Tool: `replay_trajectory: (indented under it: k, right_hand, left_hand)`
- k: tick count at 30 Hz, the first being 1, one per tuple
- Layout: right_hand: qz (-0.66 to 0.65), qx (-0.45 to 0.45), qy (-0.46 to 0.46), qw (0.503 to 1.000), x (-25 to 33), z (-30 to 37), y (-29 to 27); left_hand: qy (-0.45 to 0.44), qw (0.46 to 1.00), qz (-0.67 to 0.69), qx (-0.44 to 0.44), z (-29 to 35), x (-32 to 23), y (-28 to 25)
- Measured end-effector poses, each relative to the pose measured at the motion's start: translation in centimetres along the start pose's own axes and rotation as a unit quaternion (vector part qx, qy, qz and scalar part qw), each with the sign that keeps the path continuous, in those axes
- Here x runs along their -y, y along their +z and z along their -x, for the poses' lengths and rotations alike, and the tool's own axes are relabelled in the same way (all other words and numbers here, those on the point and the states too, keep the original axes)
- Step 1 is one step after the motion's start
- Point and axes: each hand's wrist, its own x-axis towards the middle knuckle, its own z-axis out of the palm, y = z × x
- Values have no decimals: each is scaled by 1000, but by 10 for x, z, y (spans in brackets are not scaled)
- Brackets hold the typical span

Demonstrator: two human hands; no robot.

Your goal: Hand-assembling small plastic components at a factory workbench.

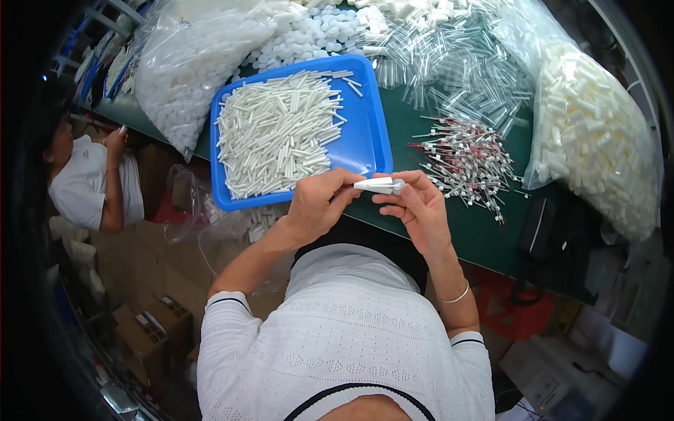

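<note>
Fingers [412, 198] of left hand [314, 205] and right hand [425, 216] tight around one white piece [376, 186], one blue tray [358, 149] beyond

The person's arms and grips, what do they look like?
The left sleeve and right sleeve are short white knit, each with a thin dark stripe near its edge. The left grip and right grip are five-fingered hands without gloves. A slim, pale, shiny bangle circles the right forearm; none shows on the left.
</note>
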Motion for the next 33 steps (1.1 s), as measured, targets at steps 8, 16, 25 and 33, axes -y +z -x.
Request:
replay_trajectory:
  k: [8, 16, 25, 33]
  right_hand:
    - [161, -33, -93, 982, -10, -1, 4]
    - [652, 27, -377, 657, 16, -14, 11]
    - [591, -82, -314, 739, 29, 4, -8]
    - [569, -89, -262, 774, 50, 17, -12]
  left_hand:
    - [40, 999, -2, -22, 3, -15, 5]
    - [-92, 965, 217, 115, -29, -11, 8]
    - [145, 885, -437, -71, -210, 33, 10]
    - [-37, 984, -168, -48, -177, 7, -3]
